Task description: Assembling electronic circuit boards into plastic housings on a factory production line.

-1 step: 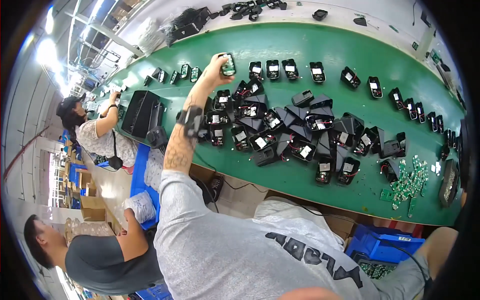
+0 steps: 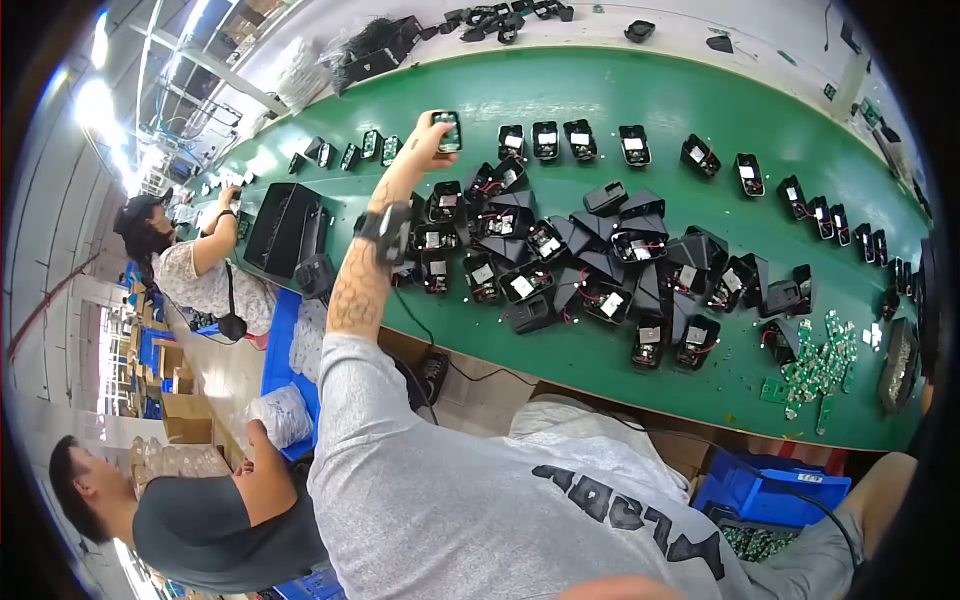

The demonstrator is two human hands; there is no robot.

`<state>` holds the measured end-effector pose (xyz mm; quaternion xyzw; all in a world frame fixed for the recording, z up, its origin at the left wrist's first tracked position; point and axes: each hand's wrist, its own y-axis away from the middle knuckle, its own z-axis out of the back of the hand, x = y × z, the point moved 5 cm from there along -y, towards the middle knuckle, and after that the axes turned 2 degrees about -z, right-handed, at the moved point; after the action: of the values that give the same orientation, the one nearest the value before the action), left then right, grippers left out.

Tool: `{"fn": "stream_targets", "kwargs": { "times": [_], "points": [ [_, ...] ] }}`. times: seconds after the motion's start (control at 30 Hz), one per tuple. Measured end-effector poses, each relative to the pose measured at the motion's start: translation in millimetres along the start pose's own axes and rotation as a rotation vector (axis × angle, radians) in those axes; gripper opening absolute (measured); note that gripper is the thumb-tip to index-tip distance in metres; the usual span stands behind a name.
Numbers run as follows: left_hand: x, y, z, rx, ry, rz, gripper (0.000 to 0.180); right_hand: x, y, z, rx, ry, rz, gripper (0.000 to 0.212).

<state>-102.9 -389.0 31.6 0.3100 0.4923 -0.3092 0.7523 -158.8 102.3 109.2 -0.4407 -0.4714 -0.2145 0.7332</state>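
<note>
My left hand point(image 2: 427, 143) reaches out over the far side of the green table. Its fingers are closed on a small black casing point(image 2: 448, 133) with a green circuit board inside. I cannot tell whether the casing touches the table. To its right stands a row of open black casings point(image 2: 545, 139) with white parts in them. A heap of similar black casings point(image 2: 520, 285), some with red wires, lies nearer to me. Left of the hand, more casings with green boards point(image 2: 371, 144) form a line. My right hand does not show.
Loose green circuit boards point(image 2: 820, 370) are piled at the table's right, beside a dark tray point(image 2: 898, 370). A large black bin point(image 2: 283, 230) stands at the left. A blue crate point(image 2: 770, 490) is below the near edge. Two other people work on the left.
My left hand has shifted slightly to the left with the black casing, and the forearm and its wrist strap have turned a little. The casings on the table lie as before.
</note>
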Motion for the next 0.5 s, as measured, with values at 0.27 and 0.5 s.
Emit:
{"fn": "stream_targets", "kwargs": {
  "times": [0.27, 0.5],
  "points": [
    [28, -58, -2, -0.068, -0.411, -0.013, 0.050, -15, -35, 2, 0.077, 0.129, 0.047, 0.052],
    [51, -86, -5, 0.003, -0.339, 0.002, 0.041, -26, -69, 15, 0.184, 0.279, 0.067, 0.055]
  ]
}}
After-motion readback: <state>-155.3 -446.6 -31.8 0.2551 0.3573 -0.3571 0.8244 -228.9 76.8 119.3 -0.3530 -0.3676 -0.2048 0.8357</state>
